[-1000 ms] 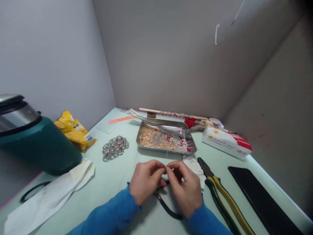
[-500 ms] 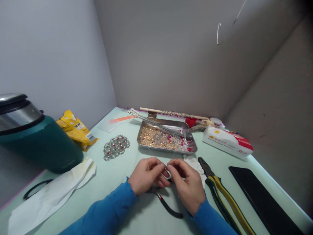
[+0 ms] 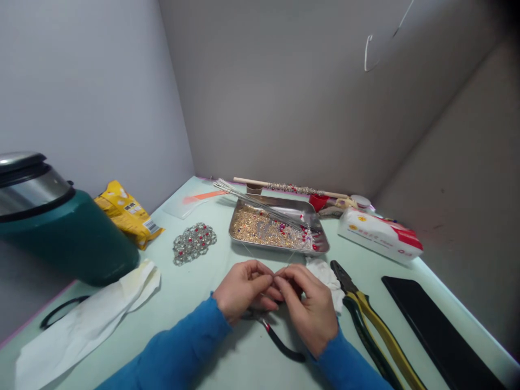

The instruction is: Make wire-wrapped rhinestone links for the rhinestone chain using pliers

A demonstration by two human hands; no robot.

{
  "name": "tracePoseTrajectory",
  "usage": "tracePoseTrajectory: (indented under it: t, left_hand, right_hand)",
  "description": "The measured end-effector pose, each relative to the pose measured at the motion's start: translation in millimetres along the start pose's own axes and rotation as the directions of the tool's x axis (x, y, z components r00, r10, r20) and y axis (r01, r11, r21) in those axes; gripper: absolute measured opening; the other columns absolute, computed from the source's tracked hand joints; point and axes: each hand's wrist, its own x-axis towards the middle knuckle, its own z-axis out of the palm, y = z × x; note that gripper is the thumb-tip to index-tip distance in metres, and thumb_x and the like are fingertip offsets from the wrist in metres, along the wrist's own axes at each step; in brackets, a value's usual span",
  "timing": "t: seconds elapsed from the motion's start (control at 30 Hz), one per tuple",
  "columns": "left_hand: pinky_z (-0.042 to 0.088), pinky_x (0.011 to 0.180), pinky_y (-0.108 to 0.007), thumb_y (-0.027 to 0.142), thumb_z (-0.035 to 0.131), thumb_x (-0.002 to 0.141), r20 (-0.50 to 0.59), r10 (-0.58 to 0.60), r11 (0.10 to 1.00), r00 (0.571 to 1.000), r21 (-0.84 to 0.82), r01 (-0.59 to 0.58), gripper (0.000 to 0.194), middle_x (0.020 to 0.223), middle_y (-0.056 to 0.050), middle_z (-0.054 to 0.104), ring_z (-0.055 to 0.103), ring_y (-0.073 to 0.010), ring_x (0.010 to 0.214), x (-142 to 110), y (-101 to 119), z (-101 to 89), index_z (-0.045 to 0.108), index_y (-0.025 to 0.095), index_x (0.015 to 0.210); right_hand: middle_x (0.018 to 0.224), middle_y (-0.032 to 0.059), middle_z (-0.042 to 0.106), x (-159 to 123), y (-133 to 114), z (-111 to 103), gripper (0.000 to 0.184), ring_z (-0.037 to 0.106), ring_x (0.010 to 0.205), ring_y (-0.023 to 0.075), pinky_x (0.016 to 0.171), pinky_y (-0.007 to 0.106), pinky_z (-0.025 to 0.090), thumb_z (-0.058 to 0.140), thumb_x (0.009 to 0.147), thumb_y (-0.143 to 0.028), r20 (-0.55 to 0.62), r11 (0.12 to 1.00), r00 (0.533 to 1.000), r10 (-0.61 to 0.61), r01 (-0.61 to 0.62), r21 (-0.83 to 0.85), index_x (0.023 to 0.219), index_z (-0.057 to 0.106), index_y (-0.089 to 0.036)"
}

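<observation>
My left hand (image 3: 241,290) and my right hand (image 3: 306,309) meet fingertip to fingertip low in the middle of the pale green table (image 3: 195,281). Both pinch a thin wire (image 3: 290,260) that runs up toward the steel tray (image 3: 244,241) of gold, clear and red beads. What sits between the fingertips is too small to make out. Small black-handled pliers (image 3: 280,344) lie under my hands. A flat beaded mat (image 3: 194,243) rests left of the tray. A bundle of straight wires (image 3: 260,205) lies across the tray.
Yellow-handled pliers (image 3: 374,330) and a black slab (image 3: 439,330) lie at the right. A tissue pack (image 3: 379,234) sits behind them, crumpled tissue (image 3: 325,273) by my right hand. A green pot (image 3: 52,227), yellow packet (image 3: 128,214) and white paper (image 3: 85,319) fill the left. A wooden stick (image 3: 244,181) lies at the back.
My hands stayed together at the same spot, with the fingers shifting slightly on the wire. The view drifted a little to the left and down.
</observation>
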Motion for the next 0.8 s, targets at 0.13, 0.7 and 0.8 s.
tracePoseTrajectory:
  t: [0.13, 0.7, 0.8]
  left_hand:
    - [0.051, 0.059, -0.026, 0.020, 0.064, 0.069, 0.000, 0.034, 0.999, 0.999, 0.036, -0.034, 0.016, 0.061, -0.005, 0.065, 0.065, -0.0149, 0.060, 1.2, 0.2, 0.4, 0.050, 0.012, 0.072]
    - [0.041, 0.043, -0.020, 0.011, 0.052, 0.071, -0.021, 0.125, 0.926, 0.992, 0.362, -0.109, 0.007, 0.048, 0.003, 0.055, 0.052, -0.0093, 0.043, 3.1, -12.3, 1.0, 0.052, 0.014, 0.077]
    - [0.042, 0.042, -0.020, 0.012, 0.050, 0.072, -0.037, 0.071, 0.935, 0.997, 0.351, -0.054, 0.007, 0.047, 0.002, 0.055, 0.052, -0.0092, 0.041, 3.4, -12.7, 1.4, 0.053, 0.013, 0.079]
  right_hand:
    - [0.069, 0.0008, 0.058, 0.5, 0.9, 0.4, 0.014, 0.053, 0.063, 0.0132, 0.059, 0.023, 0.039, 0.050, 0.084, -0.024, 0.001, 0.996, 0.996, 0.091, -0.091, 0.008, 0.074, 0.058, -0.017]
    - [0.046, -0.0046, 0.052, -2.6, 1.6, 5.0, 0.019, 0.049, 0.042, 0.0109, 0.044, 0.020, 0.036, 0.047, 0.084, -0.033, 0.015, 0.972, 0.973, 0.232, -0.231, -0.043, 0.074, 0.056, -0.019]
    - [0.044, -0.0047, 0.052, -1.8, 0.5, 5.2, 0.020, 0.049, 0.041, 0.0109, 0.044, 0.020, 0.036, 0.047, 0.083, -0.034, 0.009, 0.968, 0.969, 0.248, -0.247, -0.041, 0.074, 0.056, -0.019]
